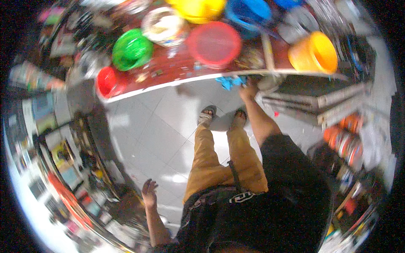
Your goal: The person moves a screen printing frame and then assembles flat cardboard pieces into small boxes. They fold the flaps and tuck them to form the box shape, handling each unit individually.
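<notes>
My right hand point(249, 90) reaches forward to the white front edge of the red-topped table and is closed on a crumpled blue cloth point(230, 82), which hangs out to its left. Just right of that hand is a round greyish object point(270, 82), too blurred to name. My left hand point(149, 192) hangs low at my left side over the floor, its fingers loosely apart and nothing in them. Motion smears much of the picture.
Along the table point(168, 69) stand a red cup point(109, 82), a green container point(132, 49), a white bucket point(164, 26), a red-rimmed tub point(214, 44), a blue bucket point(249, 14) and an orange bucket point(313, 52). Cluttered shelves point(63, 147) line my left. Wooden boards point(295, 100) jut out at right.
</notes>
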### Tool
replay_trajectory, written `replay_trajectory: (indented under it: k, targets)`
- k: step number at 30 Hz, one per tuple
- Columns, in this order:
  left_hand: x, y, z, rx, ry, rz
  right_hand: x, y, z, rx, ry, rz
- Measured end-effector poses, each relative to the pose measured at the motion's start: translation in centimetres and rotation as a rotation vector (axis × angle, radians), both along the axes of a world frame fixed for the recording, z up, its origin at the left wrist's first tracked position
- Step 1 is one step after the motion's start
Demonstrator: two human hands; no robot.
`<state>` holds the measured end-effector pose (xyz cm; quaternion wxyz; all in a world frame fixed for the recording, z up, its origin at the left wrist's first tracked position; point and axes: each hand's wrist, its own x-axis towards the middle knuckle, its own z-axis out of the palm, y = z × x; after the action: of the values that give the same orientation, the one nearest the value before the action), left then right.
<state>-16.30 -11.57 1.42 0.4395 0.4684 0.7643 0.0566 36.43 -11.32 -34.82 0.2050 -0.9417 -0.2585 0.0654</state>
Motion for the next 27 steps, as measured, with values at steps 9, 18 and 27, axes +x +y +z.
replay_trajectory:
  k: [9,18,27]
  targets:
    - [-11.6,-12.0,-9.2,-0.219,0.084,0.323,0.8,-16.8,8.5,-0.762,-0.137,0.832]
    - [-18.7,-20.1,-15.5,-0.124,-0.001,0.852,-8.6,2.3,22.0,-0.219,0.3,0.639]
    - [-21.0,-26.5,-14.5,-0.306,0.012,1.364,-36.5,29.8,21.6,-0.103,0.381,1.314]
